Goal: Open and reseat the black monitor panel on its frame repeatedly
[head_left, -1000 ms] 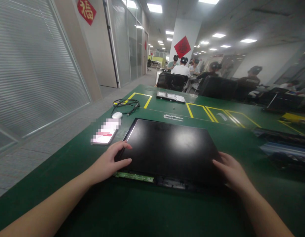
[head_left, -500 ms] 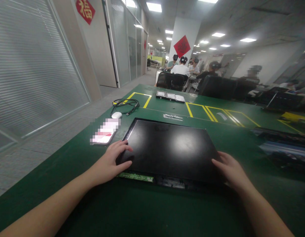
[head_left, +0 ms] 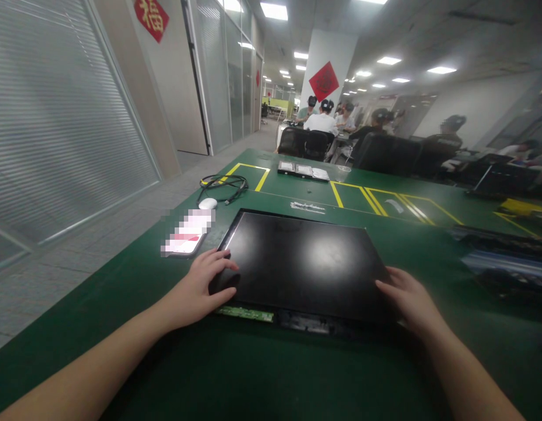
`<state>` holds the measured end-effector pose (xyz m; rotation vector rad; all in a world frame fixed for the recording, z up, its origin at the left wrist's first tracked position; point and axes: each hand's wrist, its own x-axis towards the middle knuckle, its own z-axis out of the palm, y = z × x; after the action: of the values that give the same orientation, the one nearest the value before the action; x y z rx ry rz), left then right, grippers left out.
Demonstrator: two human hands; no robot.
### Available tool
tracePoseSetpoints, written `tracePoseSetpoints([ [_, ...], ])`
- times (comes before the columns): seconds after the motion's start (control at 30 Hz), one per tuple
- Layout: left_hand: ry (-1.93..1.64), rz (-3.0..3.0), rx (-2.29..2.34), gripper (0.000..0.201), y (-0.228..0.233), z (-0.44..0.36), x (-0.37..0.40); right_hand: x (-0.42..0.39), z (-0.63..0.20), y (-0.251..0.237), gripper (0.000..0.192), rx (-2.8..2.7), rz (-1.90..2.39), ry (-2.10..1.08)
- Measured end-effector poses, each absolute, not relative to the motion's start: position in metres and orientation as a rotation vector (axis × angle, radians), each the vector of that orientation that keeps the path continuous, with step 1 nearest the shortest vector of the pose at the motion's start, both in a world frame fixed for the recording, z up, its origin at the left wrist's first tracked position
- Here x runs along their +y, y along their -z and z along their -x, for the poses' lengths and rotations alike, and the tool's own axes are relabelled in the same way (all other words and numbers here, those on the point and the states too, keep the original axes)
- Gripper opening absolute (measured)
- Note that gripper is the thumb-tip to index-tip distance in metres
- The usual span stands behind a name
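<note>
A black display panel [head_left: 297,263] lies face up on the green table, with light glaring on its dark screen. Along its near edge a strip of green circuit board [head_left: 247,314] shows. My left hand [head_left: 204,286] grips the panel's left side, its thumb and bent fingers over the edge onto the screen. At the right edge my right hand [head_left: 408,298] holds the panel, thumb on top and fingers along the side; some fingertips are hidden. The panel's underside is out of sight.
Left of the panel are a phone [head_left: 187,234], a white mouse [head_left: 208,203] and a coiled black cable [head_left: 224,186]. Beyond it lie small silvery pieces [head_left: 307,207] and several drives [head_left: 303,171]. Dark parts [head_left: 511,275] lie at the right. People sit farther back.
Almost nothing differs. My left hand has shifted very slightly right on the panel's edge; my right hand and the panel stay in place.
</note>
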<state>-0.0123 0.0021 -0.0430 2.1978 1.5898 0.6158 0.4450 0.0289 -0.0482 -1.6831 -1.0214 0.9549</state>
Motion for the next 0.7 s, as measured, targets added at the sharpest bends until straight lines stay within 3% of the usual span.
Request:
tracePoseSetpoints([
  [0.27,-0.618,-2.206,1.574,0.043,0.045,0.013,0.002,0.031,-0.456,0.045,0.040,-0.884,1.591,-1.110],
  [0.47,-0.594,-2.201,1.589,0.045,0.045,0.015,0.004,0.028,-0.470,0.040,0.055,-0.802,1.522,-1.296],
  [0.7,-0.592,-2.213,1.581,0.049,0.044,0.016,0.005,0.013,-0.454,0.020,0.072,-0.783,1.405,-1.304],
])
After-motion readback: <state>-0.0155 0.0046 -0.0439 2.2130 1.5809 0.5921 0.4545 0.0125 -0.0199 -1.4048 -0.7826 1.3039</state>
